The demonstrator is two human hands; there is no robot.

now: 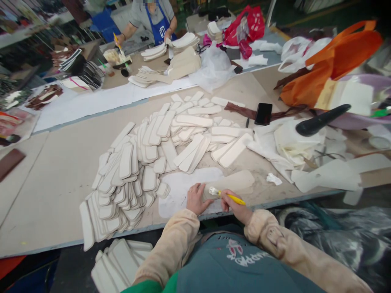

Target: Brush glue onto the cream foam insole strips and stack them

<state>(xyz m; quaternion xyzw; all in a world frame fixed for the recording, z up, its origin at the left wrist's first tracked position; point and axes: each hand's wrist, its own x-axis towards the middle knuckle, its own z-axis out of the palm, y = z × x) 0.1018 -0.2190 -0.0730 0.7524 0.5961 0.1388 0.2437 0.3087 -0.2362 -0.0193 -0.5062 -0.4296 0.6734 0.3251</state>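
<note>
- The right hand (233, 205) is grasping a brush (236, 199), its fingers wrapping around the smooth yellow handle; the bristle end is showing white and is pointing left, over the beige panel.
- The left hand (196, 199) is resting palm down with fingers extending loosely, the thumb pointing toward the bristles; it is lying at the left end of the panel.
- The beige panel (236, 181) is lying flat near the table's front edge, partly over a white sheet (171, 193); it is looking thin, matte and long, its right end curving round, its colour nearly blending with the tabletop.
- The white sheet is spreading beneath, smooth and paper-like, its corners rounding off.
- A crumpled white scrap (274, 179) is sitting just right of the panel.
- Many pale strips (126, 160) are heaping up behind and to the left, oblong, round-cornered, overlapping in fanned stacks.
- The table (70, 162) is showing a dull tan surface with dark smudges.
- A black phone (263, 114) is lying beside a wrinkled brown strip (241, 109).
- An orange bag (332, 61) is slumping in soft folds at the far right.
- Across the table, a co-worker (157, 20) in a blue apron is holding another yellow-handled brush.
</note>
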